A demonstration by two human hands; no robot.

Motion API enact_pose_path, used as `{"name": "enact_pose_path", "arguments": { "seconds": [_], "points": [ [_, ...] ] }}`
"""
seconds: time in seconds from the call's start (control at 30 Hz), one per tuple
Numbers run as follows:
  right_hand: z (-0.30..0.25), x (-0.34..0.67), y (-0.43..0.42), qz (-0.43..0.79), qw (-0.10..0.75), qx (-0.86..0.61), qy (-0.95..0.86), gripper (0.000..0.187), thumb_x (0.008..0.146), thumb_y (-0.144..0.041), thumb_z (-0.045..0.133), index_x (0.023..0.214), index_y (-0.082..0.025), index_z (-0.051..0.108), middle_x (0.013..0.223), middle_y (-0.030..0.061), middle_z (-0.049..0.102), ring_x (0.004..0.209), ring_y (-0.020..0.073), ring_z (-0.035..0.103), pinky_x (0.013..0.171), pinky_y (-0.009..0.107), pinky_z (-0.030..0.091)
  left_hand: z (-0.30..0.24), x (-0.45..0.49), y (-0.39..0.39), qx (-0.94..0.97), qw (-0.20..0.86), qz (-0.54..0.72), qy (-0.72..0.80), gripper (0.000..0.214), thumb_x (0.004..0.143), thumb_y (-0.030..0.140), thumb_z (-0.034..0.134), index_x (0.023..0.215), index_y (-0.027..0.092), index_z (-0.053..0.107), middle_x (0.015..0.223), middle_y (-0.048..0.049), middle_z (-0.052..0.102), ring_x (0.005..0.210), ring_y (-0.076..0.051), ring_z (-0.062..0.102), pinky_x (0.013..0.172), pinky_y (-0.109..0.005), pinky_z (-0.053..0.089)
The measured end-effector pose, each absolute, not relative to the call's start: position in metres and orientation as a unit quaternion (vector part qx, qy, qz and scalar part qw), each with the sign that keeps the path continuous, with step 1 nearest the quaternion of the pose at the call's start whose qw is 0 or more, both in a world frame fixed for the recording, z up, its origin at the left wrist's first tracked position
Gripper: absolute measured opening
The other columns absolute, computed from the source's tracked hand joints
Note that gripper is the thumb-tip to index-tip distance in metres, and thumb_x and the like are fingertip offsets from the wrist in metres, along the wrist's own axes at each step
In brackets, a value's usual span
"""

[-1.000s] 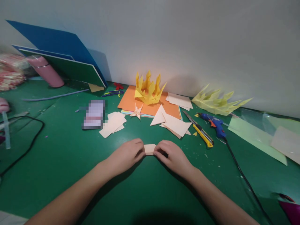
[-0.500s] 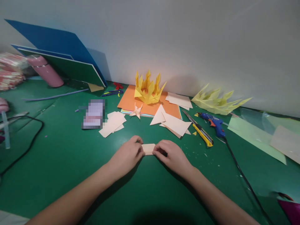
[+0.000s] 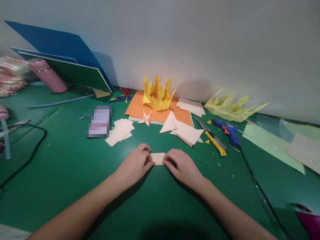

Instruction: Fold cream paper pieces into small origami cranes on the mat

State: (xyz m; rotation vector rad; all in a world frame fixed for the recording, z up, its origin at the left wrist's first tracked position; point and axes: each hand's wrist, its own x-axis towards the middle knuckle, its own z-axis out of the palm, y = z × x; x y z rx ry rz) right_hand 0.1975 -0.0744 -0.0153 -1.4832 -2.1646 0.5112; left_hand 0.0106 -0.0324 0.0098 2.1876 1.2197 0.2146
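A small folded strip of pale peach paper (image 3: 158, 159) lies low over the green table. Its left end is pinched between the thumb and fingers of my left hand (image 3: 136, 161). At the other end, my right hand (image 3: 182, 164) grips it the same way. The fingertips cover both ends of the strip. Beyond my hands are peach paper pieces (image 3: 121, 130) on the left, and more peach pieces (image 3: 186, 131) on the right, one folded to a point. A small peach folded-paper star shape (image 3: 145, 118) sits between these groups.
A yellow folded-paper crown (image 3: 160, 96) stands on orange sheets (image 3: 133, 105). To the right lie a yellow utility knife (image 3: 215, 143), a blue glue gun (image 3: 230, 131) with a black cord, and a pale yellow paper crown (image 3: 235, 108). Leftward are a pixelated phone-like rectangle (image 3: 100, 121) and pink bottle (image 3: 50, 76).
Both hands stay at the two ends of the paper strip, with only a very slight shift of the fingers. The surrounding things have not moved.
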Motion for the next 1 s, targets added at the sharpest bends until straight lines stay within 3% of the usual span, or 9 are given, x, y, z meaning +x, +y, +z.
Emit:
{"name": "enact_pose_path", "arguments": {
  "seconds": [0.57, 1.0],
  "points": [
    [-0.0095, 0.195, -0.0738, 0.198, 0.211, -0.55, -0.784, 0.016, 0.084, -0.01, 0.052, 0.071, -0.019, 0.05, 0.068, 0.0011, 0.055, 0.068, 0.0167, 0.051, 0.063, 0.028, 0.038, 0.015, 0.0135, -0.0339, 0.852, 0.254, 0.061, 0.454, 0.025, 0.085, 0.017, 0.044, 0.065, 0.014, 0.059, 0.108, -0.0099, 0.058, 0.068, -0.015, 0.06, 0.073, -0.032, 0.048],
    [-0.0087, 0.1954, -0.0737, 0.224, 0.221, -0.548, -0.775, 0.017, 0.084, -0.008, 0.053, 0.072, -0.019, 0.05, 0.072, 0.0011, 0.056, 0.072, 0.0166, 0.052, 0.066, 0.028, 0.04, 0.0096, 0.0105, -0.0385, 0.872, 0.255, 0.09, 0.407, 0.022, 0.089, 0.017, 0.035, 0.083, 0.016, 0.056, 0.092, -0.0049, 0.053, 0.061, -0.013, 0.05, 0.061, -0.029, 0.043]
  ]
}}
